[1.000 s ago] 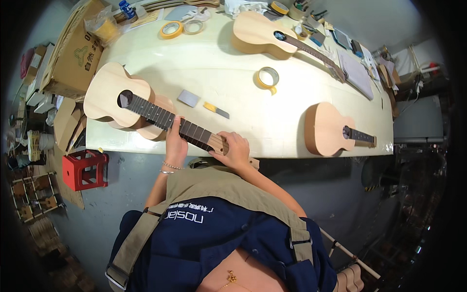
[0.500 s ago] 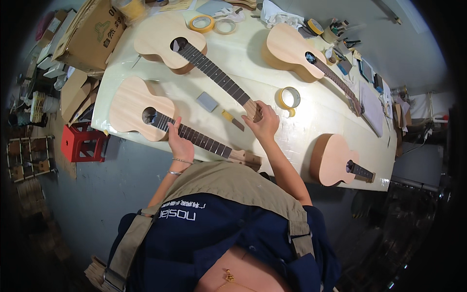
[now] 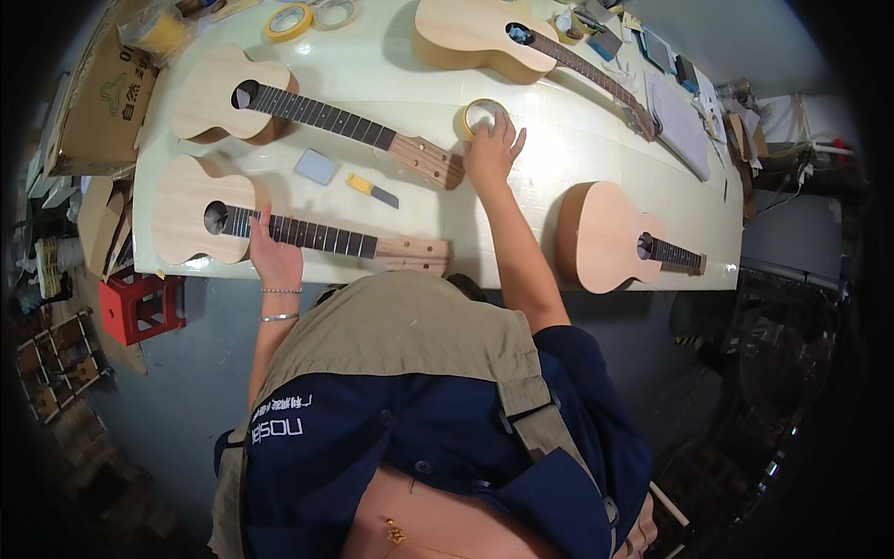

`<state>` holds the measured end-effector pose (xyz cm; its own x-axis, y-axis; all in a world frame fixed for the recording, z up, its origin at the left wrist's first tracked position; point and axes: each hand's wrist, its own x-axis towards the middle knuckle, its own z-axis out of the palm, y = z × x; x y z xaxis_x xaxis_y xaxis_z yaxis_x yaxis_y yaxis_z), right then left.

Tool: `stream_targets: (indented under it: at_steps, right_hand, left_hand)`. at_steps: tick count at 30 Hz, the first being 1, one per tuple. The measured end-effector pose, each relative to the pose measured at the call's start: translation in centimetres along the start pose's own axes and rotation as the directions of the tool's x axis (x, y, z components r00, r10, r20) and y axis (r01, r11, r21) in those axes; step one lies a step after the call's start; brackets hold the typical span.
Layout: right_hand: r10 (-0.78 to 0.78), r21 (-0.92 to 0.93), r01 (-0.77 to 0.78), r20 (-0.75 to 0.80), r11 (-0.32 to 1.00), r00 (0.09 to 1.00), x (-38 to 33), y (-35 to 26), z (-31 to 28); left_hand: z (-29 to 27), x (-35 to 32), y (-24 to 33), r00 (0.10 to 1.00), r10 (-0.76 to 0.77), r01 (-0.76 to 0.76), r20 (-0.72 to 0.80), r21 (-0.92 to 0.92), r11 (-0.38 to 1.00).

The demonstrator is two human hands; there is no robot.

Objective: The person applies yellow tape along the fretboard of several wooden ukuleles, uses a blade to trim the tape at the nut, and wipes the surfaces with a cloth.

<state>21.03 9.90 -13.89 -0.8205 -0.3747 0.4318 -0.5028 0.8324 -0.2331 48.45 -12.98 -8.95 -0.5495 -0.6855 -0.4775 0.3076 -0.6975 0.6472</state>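
My left hand (image 3: 276,260) is closed around the neck of the nearer unfinished ukulele (image 3: 182,214), close to its soundhole; a digit crosses the dark fretboard and the other fingers are partly hidden under the neck. Beyond it lies a second pale wooden ukulele (image 3: 209,93), its bare headstock pointing right. My right hand (image 3: 492,158) is at the near edge of a yellow tape roll (image 3: 472,115), fingers spread over it. Between the two ukulele necks are a grey block (image 3: 317,167) and a yellow-handled blade (image 3: 372,190).
Another instrument (image 3: 475,42) lies at the back, and a small-bodied one (image 3: 605,238) at right. Two more tape rolls (image 3: 289,22) sit at the far left. A notebook (image 3: 677,126) rests on the right. A cardboard box (image 3: 102,107) and red stool (image 3: 140,307) stand left of the table (image 3: 521,270).
My right hand has left the farther ukulele's headstock and reached the tape roll. That ukulele now lies more nearly parallel to the nearer one. My left hand stays at the nearer neck; the view has shifted.
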Motion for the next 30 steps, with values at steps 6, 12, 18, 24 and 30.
stream_targets:
  at_steps: [6,12,18,24,30]
  right_hand:
    - [0.348,0.838,-0.514,0.434,0.183,0.831,0.4,-2.1,-5.4]
    - [0.391,0.826,-0.305,0.508,-0.475,0.768,-5.2,-9.5,-11.1]
    - [0.502,0.895,-0.224,0.408,-0.386,0.762,-8.7,-15.7,-12.9]
    - [0.226,0.349,-0.063,0.721,-0.935,0.655,-11.6,-17.7,-12.7]
    - [0.554,0.500,0.293,0.524,-0.815,0.647,-16.4,-6.2,-13.9]
  left_hand:
    - [0.6,0.5,-0.6,0.994,0.034,-0.038,0.103,0.039,0.999]
    - [3.3,-4.8,2.5,0.777,-0.526,-0.109,0.346,0.897,0.429]
    - [9.1,-5.4,-0.5,0.803,-0.354,-0.076,0.479,0.671,0.737]
    - [5.6,-4.3,-0.5,0.808,-0.456,0.127,0.373,0.645,0.753]
    - [-4.5,3.8,13.3,0.957,0.062,-0.281,0.283,0.849,0.448]
